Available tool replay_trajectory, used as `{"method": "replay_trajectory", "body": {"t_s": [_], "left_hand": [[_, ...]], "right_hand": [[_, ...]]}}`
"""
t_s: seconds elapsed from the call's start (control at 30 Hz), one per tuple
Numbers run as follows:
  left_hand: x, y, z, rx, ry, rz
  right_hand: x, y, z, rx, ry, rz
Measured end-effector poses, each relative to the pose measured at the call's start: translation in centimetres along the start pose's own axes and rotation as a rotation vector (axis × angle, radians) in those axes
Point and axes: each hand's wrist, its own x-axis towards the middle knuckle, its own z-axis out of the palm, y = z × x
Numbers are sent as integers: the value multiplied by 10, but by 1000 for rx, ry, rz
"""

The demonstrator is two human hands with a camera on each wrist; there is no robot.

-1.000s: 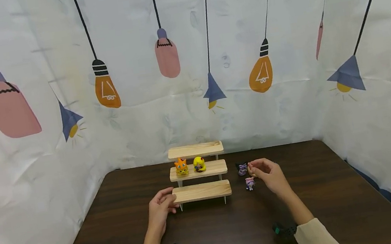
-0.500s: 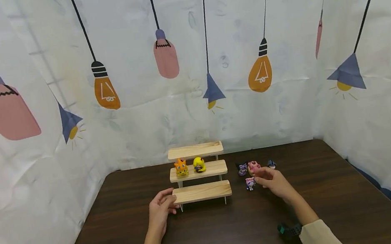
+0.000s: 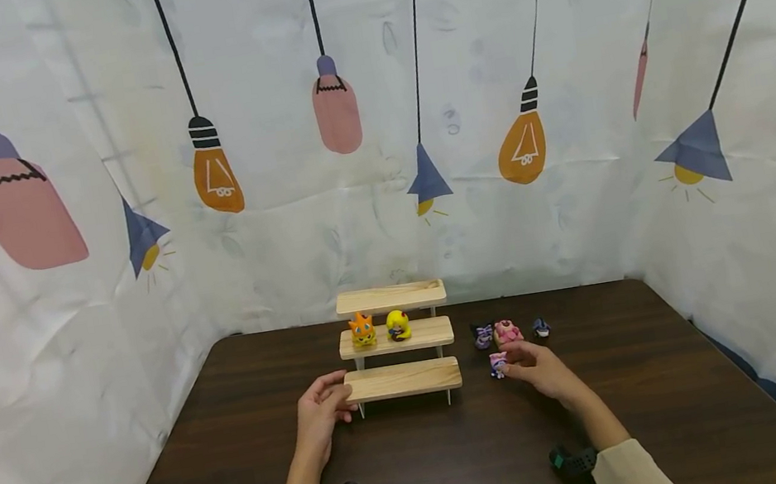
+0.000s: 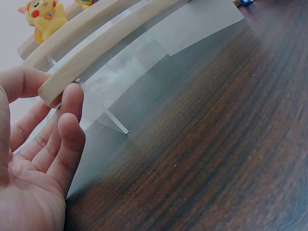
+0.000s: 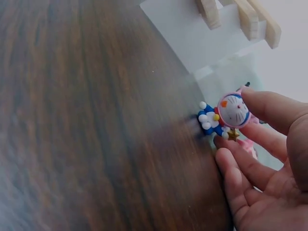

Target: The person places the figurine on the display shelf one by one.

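Observation:
A three-tier wooden display stand [image 3: 403, 380] with clear supports stands on the table. My left hand [image 3: 322, 417] pinches the left end of its lowest shelf, thumb on top and fingertips underneath, as the left wrist view shows. My right hand [image 3: 546, 373] pinches a small blue-and-white figurine [image 5: 224, 114] with a pink-rimmed head between thumb and index finger. That figurine is upright at the table surface. On the middle shelf sit an orange-and-yellow figurine [image 3: 362, 331] and a yellow-haired figurine [image 3: 397, 326].
Just behind my right hand are a pink figurine [image 3: 507, 331], a purple-and-black figurine [image 3: 482, 336] and a dark blue figurine [image 3: 540, 327]. The dark wooden table [image 3: 422, 471] ends at a white curtain [image 3: 271, 268] printed with lamps.
My right hand has moved from the pink figurine toward the front and now pinches the blue-and-white figurine. The left hand stays on the lowest shelf.

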Motion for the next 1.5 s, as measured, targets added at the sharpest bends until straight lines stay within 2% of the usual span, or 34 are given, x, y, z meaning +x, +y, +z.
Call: {"method": "replay_trajectory", "body": {"t_s": [0.9, 1.5], "left_hand": [[1, -1, 1, -4, 3, 4], [0, -1, 1, -4, 4, 5]], "right_hand": [[1, -4, 11, -56, 51, 36], [2, -4, 12, -48, 94, -17]]}}
